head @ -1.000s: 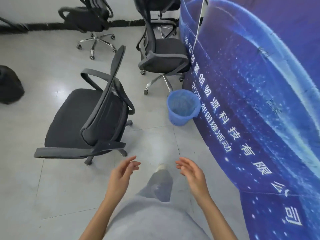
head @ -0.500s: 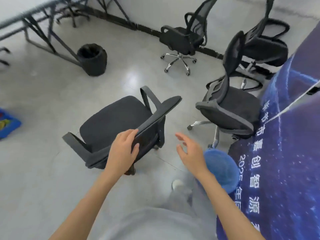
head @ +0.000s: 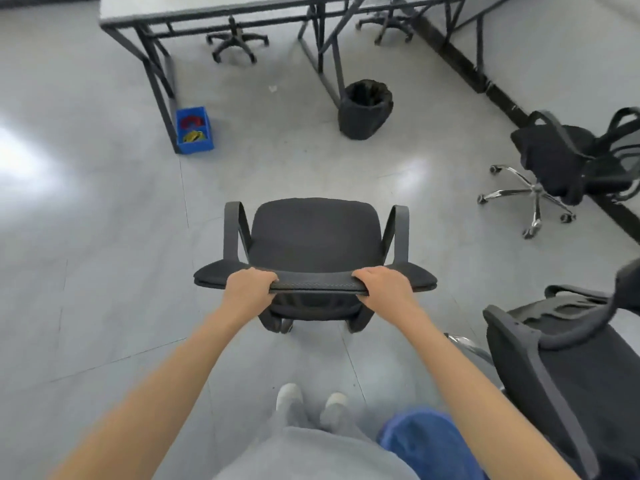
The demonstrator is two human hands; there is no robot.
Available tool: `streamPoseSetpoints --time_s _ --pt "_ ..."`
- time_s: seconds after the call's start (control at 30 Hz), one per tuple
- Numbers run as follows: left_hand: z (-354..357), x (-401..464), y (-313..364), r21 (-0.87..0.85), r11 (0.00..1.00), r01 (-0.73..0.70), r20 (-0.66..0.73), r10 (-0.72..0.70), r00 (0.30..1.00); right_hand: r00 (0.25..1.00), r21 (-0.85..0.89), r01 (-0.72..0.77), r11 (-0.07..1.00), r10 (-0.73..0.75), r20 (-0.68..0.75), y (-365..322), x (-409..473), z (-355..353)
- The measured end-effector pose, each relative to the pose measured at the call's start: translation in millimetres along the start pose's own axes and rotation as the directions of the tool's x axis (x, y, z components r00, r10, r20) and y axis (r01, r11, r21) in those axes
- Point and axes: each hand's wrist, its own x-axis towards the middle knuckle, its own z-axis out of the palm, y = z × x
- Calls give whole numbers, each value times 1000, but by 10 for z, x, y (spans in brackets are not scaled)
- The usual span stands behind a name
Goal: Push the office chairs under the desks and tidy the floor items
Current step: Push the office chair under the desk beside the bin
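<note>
Right now both of my hands curl over the top edge of the chair's backrest, left hand (head: 250,289) near one end and right hand (head: 383,287) near the other, fingers wrapped forward over the rim and palms behind it. That even spacing matters: I judge that pushing equally through both palms will keep the office chair (head: 313,237) rolling straight instead of swivelling on its column. It stands on open floor directly in front of me, seat facing away, well apart from the desks (head: 221,8) along the far side. Between those desk legs I see two gaps, each with a chair base already showing beneath the top, so I should pick a free bay before committing. A black waste bin (head: 365,109) sits by one desk leg and a blue crate (head: 193,129) beside another; I want to steer between them and keep the armrests clear of the frame. Two more chairs (head: 568,168) wait on my right, one just beside my right arm, and a blue bin (head: 426,441) sits near my feet, so I step carefully.
</note>
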Motion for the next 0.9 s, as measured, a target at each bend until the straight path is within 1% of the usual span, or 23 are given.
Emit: streamPoseSetpoints --time_s 0.07,0.17,0.23,0.3,0.4,0.5,0.63,0.77,0.9 --pt "1 -46 -27 -2 1000 20 28 -20 999 999 -39 17 999 -15 43 -23 48 8" --pt "46 -116 -76 35 999 12 17 -12 1000 997 -24 65 998 -66 -34 -31 2 103" --pt "35 -144 -47 38 999 5 35 -6 999 997 -26 65 998 -66 -44 25 18 96" --pt "24 -105 32 63 997 -40 66 36 997 997 -44 67 997 -68 -30 122 35 82" --pt "-3 28 201 119 982 -146 102 134 986 997 -77 67 995 -69 -20 379 118 -14" --pt "47 130 443 58 978 -198 65 194 979 998 -119 67 991 -68 -4 674 237 -143" --pt "37 351 665 28 983 -182 -1 182 983 997 -159 72 985 -69 24 940 477 -325" --pt "-13 714 636 29 980 -199 -11 199 980 997 -167 72 983 -69 20 1099 741 -368" --pt "-128 1132 460 46 972 -229 -9 229 973 998 -156 57 986 -59 -6 1137 1066 -403"
